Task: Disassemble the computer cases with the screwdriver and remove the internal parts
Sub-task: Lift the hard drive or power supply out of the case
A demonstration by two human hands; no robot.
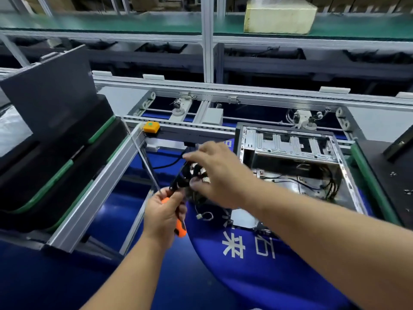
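While the left hand [163,212] grips an orange-handled screwdriver [180,227], shaft slanting up-left, the right hand [218,175] pinches a black part [194,173] trailing thin wires, held above blue cloth [245,276]. Open steel case [295,166], cables inside, lies just right. Black panels [51,142] stacked left. Aluminium conveyor rails [201,128], orange button [151,127] behind; foam block [279,16] on green shelf [111,23].

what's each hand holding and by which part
Left hand grips the screwdriver by its orange handle. Right hand pinches a small black part with wires at its top; which part cannot be told.
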